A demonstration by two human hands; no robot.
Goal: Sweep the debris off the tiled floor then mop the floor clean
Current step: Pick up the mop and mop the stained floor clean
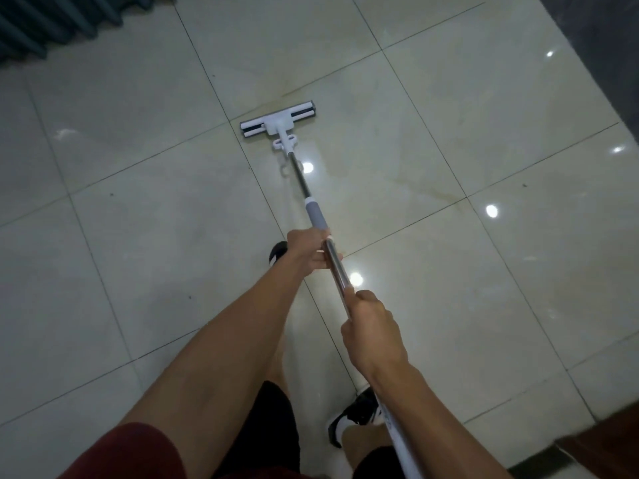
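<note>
While both arms are stretched forward and down, the mop is held along its metal pole by two hands. The left hand is wrapped round the pole just below the grey sleeve, fingers curled under it and knuckles turned up. The right hand is clamped on the pole nearer the body, thumb laid along the top. The mop head, white with dark roller strips, is pressed flat on the tiled floor, across a grout line, well ahead of the hands. Glossy pale tiles are seen, with ceiling lights mirrored as bright spots and a faint yellowish streak to the right of the pole. A few dark specks are scattered over the tiles. Dark pleated fabric is seen at the floor's far left corner, and a dark strip borders its right edge. Black shoes are planted on the tiles below the arms.
</note>
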